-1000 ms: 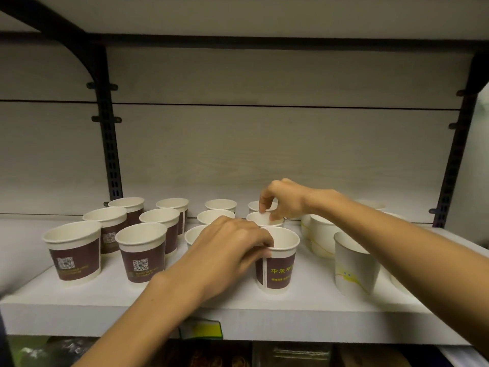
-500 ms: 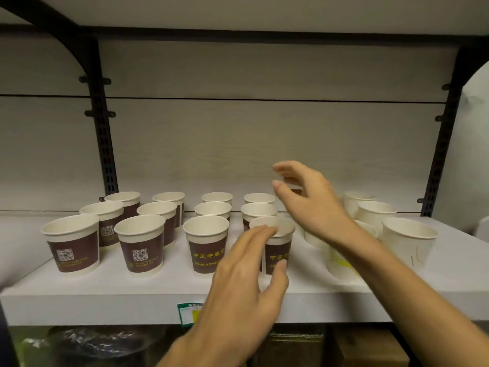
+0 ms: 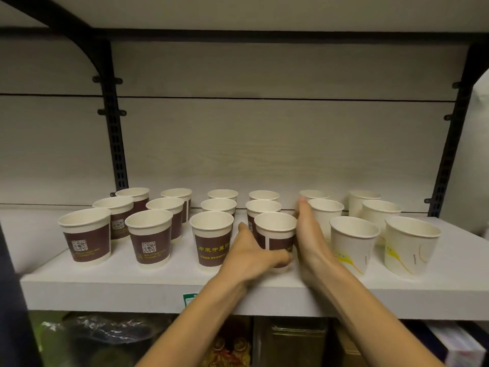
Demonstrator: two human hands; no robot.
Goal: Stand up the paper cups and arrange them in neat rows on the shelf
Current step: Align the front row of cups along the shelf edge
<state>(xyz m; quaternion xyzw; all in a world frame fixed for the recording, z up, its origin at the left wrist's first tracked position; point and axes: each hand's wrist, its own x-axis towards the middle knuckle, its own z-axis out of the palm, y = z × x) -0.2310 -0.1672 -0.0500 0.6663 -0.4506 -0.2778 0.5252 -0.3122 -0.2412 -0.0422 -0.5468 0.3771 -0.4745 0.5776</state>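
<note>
Several brown-banded paper cups stand upright in rows on the left and middle of the white shelf [image 3: 105, 284]. One front-row brown cup [image 3: 275, 231] sits between my hands. My left hand [image 3: 251, 252] cups its left side and base, thumb under its front. My right hand [image 3: 308, 234] lies flat and straight against its right side, fingers reaching back past the cup behind. To the right stand several white cups with yellow swirls, such as the nearest white cup [image 3: 353, 245].
Black shelf brackets [image 3: 113, 133] rise at the left and right [image 3: 449, 144] of the back panel. A green label [image 3: 189, 299] sticks to the shelf's front edge. Bags and boxes lie on the level below.
Both hands were raised off the cups half a second ago; now they have come down on either side of the front-row brown cup, pressing against it.
</note>
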